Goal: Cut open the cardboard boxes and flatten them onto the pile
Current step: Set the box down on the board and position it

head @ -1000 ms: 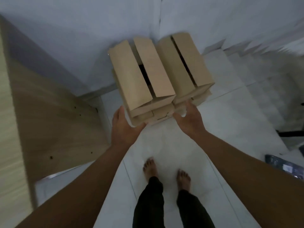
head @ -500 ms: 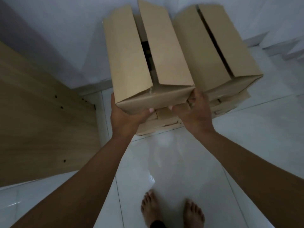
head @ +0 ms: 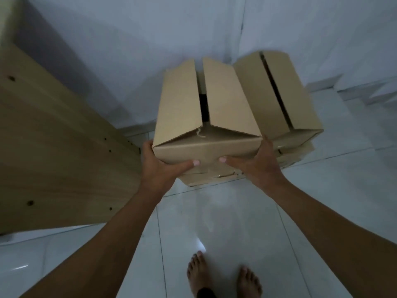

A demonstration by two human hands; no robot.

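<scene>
Box [head: 206,117] sits in the middle of the view, gripped at its near end by both hands and seemingly raised a little above the cardboard beneath it, though whether it touches that cardboard cannot be told. Starting at the left, a pale wooden panel [head: 53,151] with small drilled holes leans across the frame, its lower edge near the tiled floor [head: 214,222]. Next comes the left hand [head: 160,166], fingers curled round the box's near left corner and thumb lying flat along the front face, pointing right. The box itself has two long top flaps folded inward with a dark gap between them, and a frayed bit of tape or fibre at the near seam. The right hand [head: 255,164] mirrors the left, thumb pressed along the front face pointing left, fingers wrapped round the near right corner and mostly hidden. Under the held box lie more boxes [head: 214,176], stacked on the floor. Just beside it to the right stands a second box [head: 277,95] with the same slit between its flaps, resting on the stack against the grey wall [head: 150,39]. Lower down, two bare feet [head: 223,278] stand on the glossy tiles
</scene>
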